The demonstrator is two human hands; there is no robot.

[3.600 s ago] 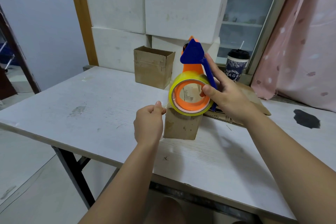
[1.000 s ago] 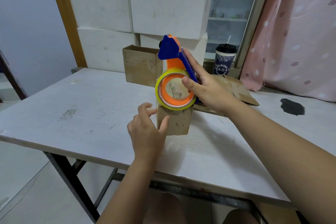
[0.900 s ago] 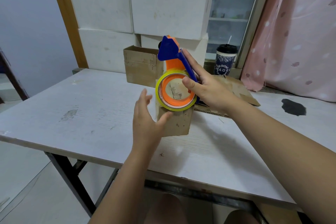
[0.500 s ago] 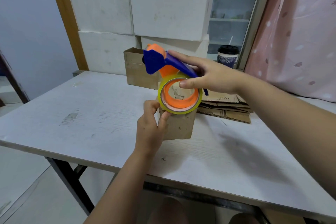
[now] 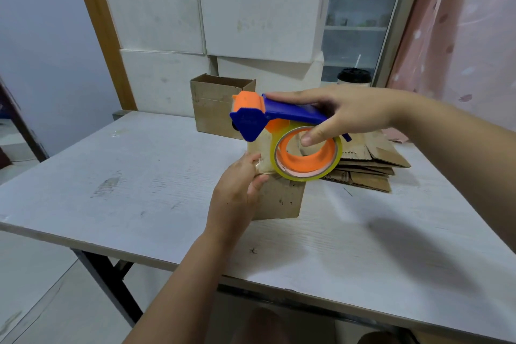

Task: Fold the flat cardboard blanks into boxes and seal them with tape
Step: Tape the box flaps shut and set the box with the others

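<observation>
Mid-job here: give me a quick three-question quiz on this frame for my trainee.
1. True or false: the right hand holds the tape dispenser over the small box.
2. Where does the stack of flat blanks lie? A) on the table, right of the small box; B) on the floor; C) on a chair.
3. Which hand grips the small box's upper left edge?
Key: 1 true; 2 A; 3 the left hand.
</observation>
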